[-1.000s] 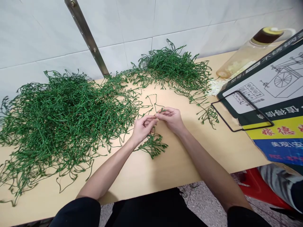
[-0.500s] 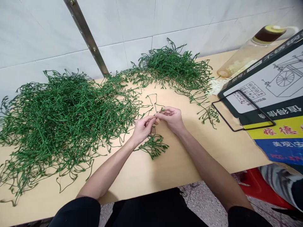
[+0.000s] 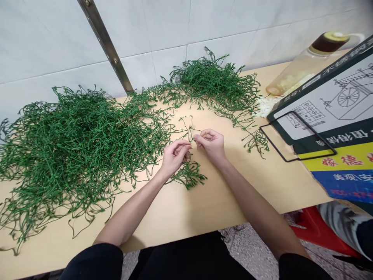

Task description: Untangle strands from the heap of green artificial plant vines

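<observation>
My left hand (image 3: 175, 156) is closed, thumb against fingers, over the middle of the table. A small bunch of thin green plastic stems (image 3: 190, 175) comes out below its fingers and reaches toward me; the fingers hide its upper end. Just to the right, a short gap away, my right hand (image 3: 212, 144) is curled with thumb and forefinger pinched. A thin green stem (image 3: 190, 130) meets its fingertips, the far part lying loose beyond them. The grip itself is small and partly hidden.
A large heap of green stems (image 3: 78, 140) spreads over the left of the table (image 3: 233, 206). Another pile (image 3: 210, 77) lies against the tiled wall. At right stand a printed carton (image 3: 332, 112) with a black wire handle, a leaning bottle (image 3: 294, 70), and small white pieces (image 3: 265, 107).
My fingertips were together and have parted, the right hand slightly up and right, the left slightly left. The small bunch has shifted a little away from me.
</observation>
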{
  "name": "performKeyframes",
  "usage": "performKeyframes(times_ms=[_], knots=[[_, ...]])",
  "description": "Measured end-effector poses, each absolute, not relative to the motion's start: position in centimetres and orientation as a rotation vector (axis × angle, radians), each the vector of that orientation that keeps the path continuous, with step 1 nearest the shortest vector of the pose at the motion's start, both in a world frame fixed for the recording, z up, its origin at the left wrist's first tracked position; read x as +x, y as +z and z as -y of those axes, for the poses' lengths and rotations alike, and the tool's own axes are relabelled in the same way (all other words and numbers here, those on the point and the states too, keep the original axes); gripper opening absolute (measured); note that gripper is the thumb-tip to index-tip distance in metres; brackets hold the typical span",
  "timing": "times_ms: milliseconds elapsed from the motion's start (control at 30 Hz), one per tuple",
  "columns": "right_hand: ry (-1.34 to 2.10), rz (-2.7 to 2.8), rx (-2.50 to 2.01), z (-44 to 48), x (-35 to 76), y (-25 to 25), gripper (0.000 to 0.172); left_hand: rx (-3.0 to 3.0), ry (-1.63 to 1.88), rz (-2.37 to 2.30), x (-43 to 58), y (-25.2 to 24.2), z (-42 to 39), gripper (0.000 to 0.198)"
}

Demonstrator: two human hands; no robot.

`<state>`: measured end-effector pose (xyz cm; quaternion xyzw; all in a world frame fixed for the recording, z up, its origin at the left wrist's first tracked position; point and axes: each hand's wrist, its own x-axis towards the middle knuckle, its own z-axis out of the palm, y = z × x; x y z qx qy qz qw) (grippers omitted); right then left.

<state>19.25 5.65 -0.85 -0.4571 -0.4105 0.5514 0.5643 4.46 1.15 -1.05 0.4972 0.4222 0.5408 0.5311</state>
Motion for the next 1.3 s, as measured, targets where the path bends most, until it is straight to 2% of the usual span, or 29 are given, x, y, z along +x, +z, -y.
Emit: performKeyframes(times_ms=[167,367,500,633,833,1067,1300], knots=[[1.417,1.272,-1.019,-5.1,19.7,-0.2,0.049,1.187,1.438,-1.035,4.5,-0.7,-1.6,0.029],[1.653,1.481,-0.885,-5.1,20.4,-0.3,0.039,1.075,1.587,-1.066,4.2,-1.1,-1.7,0.025],[1.660,1.434,-0.847,-5.5,20.7,-0.6,0.038,1.049,1.601,-1.055,4.0,-1.4,-1.7,0.023],[1.609,1.330,-0.865,-5.6,20.7,-0.9,0.031,1.065,1.617,-1.092,4.0,-1.5,-1.8,0.025],[1.591,1.220,-0.914,-5.4,20.5,-1.1,0.031,1.311,1.566,-1.234,3.8,-1.3,-1.8,0.023],[1.553,1.328,-0.860,-5.3,20.5,-0.9,0.021,1.414,1.654,-1.267,3.8,-1.2,-1.7,0.018],[1.585,1.498,-0.779,-5.1,20.6,-0.7,0.031,1.415,1.734,-1.373,3.8,-1.2,-1.2,0.008]])
